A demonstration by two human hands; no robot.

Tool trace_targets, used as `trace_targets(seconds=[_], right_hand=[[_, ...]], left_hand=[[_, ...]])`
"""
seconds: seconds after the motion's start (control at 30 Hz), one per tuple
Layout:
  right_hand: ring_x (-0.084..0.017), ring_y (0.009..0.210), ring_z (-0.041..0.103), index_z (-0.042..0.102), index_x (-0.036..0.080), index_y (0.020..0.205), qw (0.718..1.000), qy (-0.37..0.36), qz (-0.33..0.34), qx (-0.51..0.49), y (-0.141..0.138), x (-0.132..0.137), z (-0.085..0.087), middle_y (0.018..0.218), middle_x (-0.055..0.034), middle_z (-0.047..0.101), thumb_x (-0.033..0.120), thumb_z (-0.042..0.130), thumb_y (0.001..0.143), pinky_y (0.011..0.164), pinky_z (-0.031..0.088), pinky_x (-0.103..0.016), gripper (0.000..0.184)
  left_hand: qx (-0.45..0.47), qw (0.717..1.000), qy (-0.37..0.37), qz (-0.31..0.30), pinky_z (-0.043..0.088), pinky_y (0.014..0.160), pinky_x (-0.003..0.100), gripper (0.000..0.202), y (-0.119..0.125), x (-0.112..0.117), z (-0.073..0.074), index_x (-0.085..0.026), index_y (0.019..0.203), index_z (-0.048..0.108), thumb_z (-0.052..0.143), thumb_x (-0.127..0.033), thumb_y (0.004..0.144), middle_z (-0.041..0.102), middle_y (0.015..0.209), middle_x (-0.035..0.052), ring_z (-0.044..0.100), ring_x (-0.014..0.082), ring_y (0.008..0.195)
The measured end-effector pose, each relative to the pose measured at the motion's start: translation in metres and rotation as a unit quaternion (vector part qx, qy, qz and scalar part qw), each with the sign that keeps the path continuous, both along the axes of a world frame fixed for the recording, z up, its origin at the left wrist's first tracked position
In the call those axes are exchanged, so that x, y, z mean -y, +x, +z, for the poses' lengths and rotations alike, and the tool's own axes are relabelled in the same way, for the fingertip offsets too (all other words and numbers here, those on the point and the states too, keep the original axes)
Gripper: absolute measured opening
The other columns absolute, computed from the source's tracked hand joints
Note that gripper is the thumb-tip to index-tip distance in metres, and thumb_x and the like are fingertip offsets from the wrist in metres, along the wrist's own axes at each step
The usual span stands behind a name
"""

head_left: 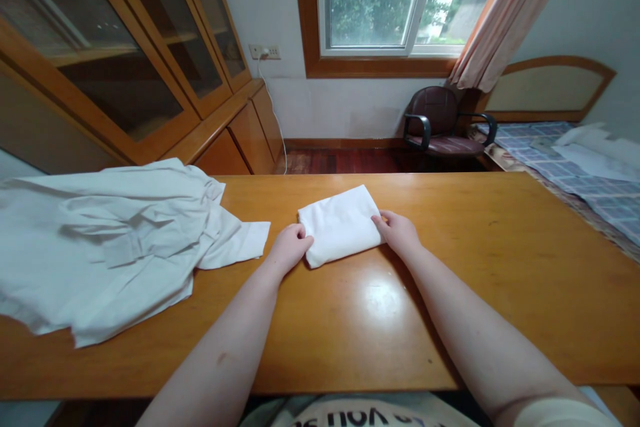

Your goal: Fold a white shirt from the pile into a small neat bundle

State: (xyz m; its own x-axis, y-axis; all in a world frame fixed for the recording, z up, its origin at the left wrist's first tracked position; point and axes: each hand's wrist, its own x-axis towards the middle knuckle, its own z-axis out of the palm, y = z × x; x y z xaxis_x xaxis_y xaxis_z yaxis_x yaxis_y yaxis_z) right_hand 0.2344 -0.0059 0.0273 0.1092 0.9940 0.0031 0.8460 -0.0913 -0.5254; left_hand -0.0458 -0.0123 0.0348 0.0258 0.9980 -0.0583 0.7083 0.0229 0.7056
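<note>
A small folded white cloth (341, 221) lies in the middle of the wooden table (450, 293). My left hand (289, 247) pinches its near left corner, fingers closed on the edge. On the cloth's right edge my right hand (399, 231) grips with curled fingers. Both forearms reach in from the bottom of the view.
A pile of crumpled white garments (105, 240) covers the table's left part. Beyond the table stand a glass-door cabinet (125, 60) on the left, a dark armchair (440, 123) under the window, and a bed (590, 167) on the right.
</note>
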Motion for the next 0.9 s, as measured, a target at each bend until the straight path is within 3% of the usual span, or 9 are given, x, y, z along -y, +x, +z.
trace_targets(seconds=[0.1, 0.2, 0.3, 0.4, 0.47, 0.57, 0.73, 0.83, 0.9], right_hand=[[-0.022, 0.082, 0.064, 0.069, 0.026, 0.104, 1.000, -0.003, 0.001, -0.007, 0.001, 0.000, 0.000, 0.086, -0.0053, 0.071, 0.052, 0.043, 0.086, 0.063, 0.040, -0.027, 0.041], [-0.021, 0.080, 0.063, 0.070, 0.025, 0.102, 1.000, 0.000, 0.016, -0.013, 0.002, -0.001, -0.002, 0.084, -0.0047, 0.071, 0.050, 0.042, 0.086, 0.061, 0.039, -0.026, 0.040], [-0.020, 0.079, 0.063, 0.069, 0.024, 0.100, 0.999, 0.002, 0.040, -0.012, 0.004, -0.002, -0.004, 0.084, -0.0047, 0.071, 0.047, 0.041, 0.088, 0.060, 0.038, -0.025, 0.038], [-0.020, 0.081, 0.063, 0.069, 0.023, 0.098, 0.998, 0.008, 0.061, -0.019, 0.005, -0.002, -0.004, 0.087, -0.0051, 0.071, 0.045, 0.040, 0.089, 0.062, 0.038, -0.025, 0.037], [-0.020, 0.080, 0.062, 0.068, 0.023, 0.096, 0.997, 0.009, 0.069, -0.027, 0.005, -0.002, -0.004, 0.087, -0.0050, 0.071, 0.044, 0.040, 0.089, 0.062, 0.038, -0.025, 0.036], [-0.020, 0.079, 0.062, 0.067, 0.023, 0.097, 0.997, 0.006, 0.070, -0.035, 0.004, -0.001, -0.004, 0.087, -0.0049, 0.071, 0.045, 0.040, 0.089, 0.062, 0.038, -0.025, 0.036], [-0.020, 0.078, 0.061, 0.066, 0.022, 0.097, 0.999, 0.009, 0.013, -0.048, 0.001, -0.001, -0.006, 0.084, -0.0058, 0.069, 0.047, 0.040, 0.088, 0.061, 0.037, -0.025, 0.037], [-0.019, 0.075, 0.060, 0.066, 0.021, 0.088, 0.994, 0.000, -0.018, -0.105, -0.001, -0.002, -0.006, 0.081, -0.0042, 0.069, 0.047, 0.041, 0.086, 0.060, 0.037, -0.025, 0.037], [-0.018, 0.072, 0.059, 0.065, 0.020, 0.082, 0.993, -0.009, -0.024, -0.117, -0.001, -0.002, -0.005, 0.078, -0.0036, 0.068, 0.047, 0.040, 0.086, 0.058, 0.036, -0.025, 0.037]], left_hand=[[0.061, 0.997, -0.039, 0.015, 0.036, 0.055, 0.023, 0.013, -0.002, 0.000, -0.005, -0.021, 0.068, 0.047, 0.055, -0.015, 0.059, 0.055, 0.064, -0.0034, 0.052, 0.0139, 0.062], [0.186, 0.977, -0.073, 0.069, 0.045, 0.063, 0.024, 0.031, 0.000, 0.000, -0.009, -0.019, 0.094, 0.050, 0.056, -0.014, 0.064, 0.064, 0.082, 0.0020, 0.061, 0.0154, 0.074], [0.283, 0.947, -0.094, 0.120, 0.050, 0.068, 0.027, 0.049, 0.002, -0.002, -0.008, -0.018, 0.125, 0.037, 0.052, -0.029, 0.079, 0.066, 0.103, 0.0089, 0.065, 0.0167, 0.086], [0.319, 0.936, -0.100, 0.112, 0.053, 0.071, 0.028, 0.071, 0.003, -0.002, -0.006, -0.021, 0.142, 0.015, 0.051, -0.040, 0.084, 0.063, 0.116, 0.0117, 0.065, 0.0181, 0.094], [0.326, 0.937, -0.089, 0.092, 0.053, 0.074, 0.029, 0.085, 0.003, -0.002, -0.006, -0.022, 0.146, 0.006, 0.058, -0.037, 0.080, 0.059, 0.123, 0.0130, 0.064, 0.0194, 0.099], [0.326, 0.941, -0.072, 0.055, 0.051, 0.081, 0.030, 0.095, 0.001, -0.002, -0.005, -0.023, 0.147, 0.010, 0.067, -0.023, 0.071, 0.054, 0.129, 0.0143, 0.061, 0.0207, 0.105], [0.281, 0.956, -0.088, -0.015, 0.052, 0.081, 0.032, 0.088, -0.006, 0.000, -0.011, -0.022, 0.142, 0.030, 0.064, -0.010, 0.062, 0.056, 0.128, 0.0123, 0.065, 0.0210, 0.095], [0.227, 0.970, -0.085, -0.013, 0.051, 0.081, 0.032, 0.083, -0.010, -0.001, -0.015, -0.021, 0.138, 0.038, 0.067, -0.011, 0.060, 0.061, 0.119, 0.0116, 0.065, 0.0211, 0.091], [0.245, 0.966, -0.084, 0.007, 0.051, 0.082, 0.032, 0.073, -0.009, -0.001, -0.015, -0.019, 0.130, 0.046, 0.069, -0.015, 0.061, 0.063, 0.114, 0.0116, 0.065, 0.0203, 0.091]])
